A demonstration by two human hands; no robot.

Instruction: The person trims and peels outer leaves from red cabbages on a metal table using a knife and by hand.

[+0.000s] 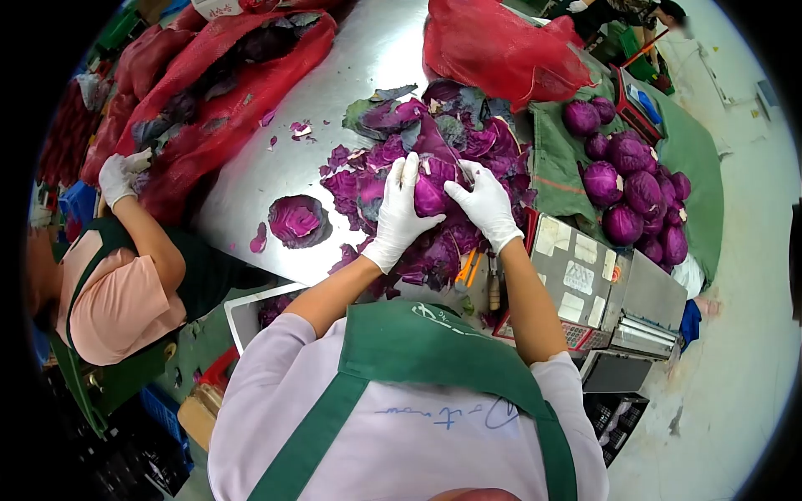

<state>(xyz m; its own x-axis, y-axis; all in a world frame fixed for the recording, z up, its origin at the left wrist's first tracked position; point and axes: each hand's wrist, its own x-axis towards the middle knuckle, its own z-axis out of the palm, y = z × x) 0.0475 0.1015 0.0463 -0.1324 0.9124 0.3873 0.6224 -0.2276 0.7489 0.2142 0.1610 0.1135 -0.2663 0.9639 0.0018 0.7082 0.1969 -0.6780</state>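
Note:
Both my hands wear white gloves and meet around a purple cabbage [431, 187] over a heap of loose leaves [363, 179]. My left hand [401, 213] lies against the cabbage's left side, thumb pointing in toward it. On the right side, my right hand [486, 203] has its thumb and fingers closed at the cabbage's edge, by a leaf that stands up from it. Just below my hands are an orange-handled tool [469, 267] and a knife handle [494, 291].
Red mesh bags [242, 108] and a co-worker [125, 275] are at the left. Another red bag [501, 54] lies at the back. Whole cabbages [642, 192] are piled on green cloth [702, 167] at the right, behind a metal scale [576, 271]. A white bin [242, 321] stands lower left.

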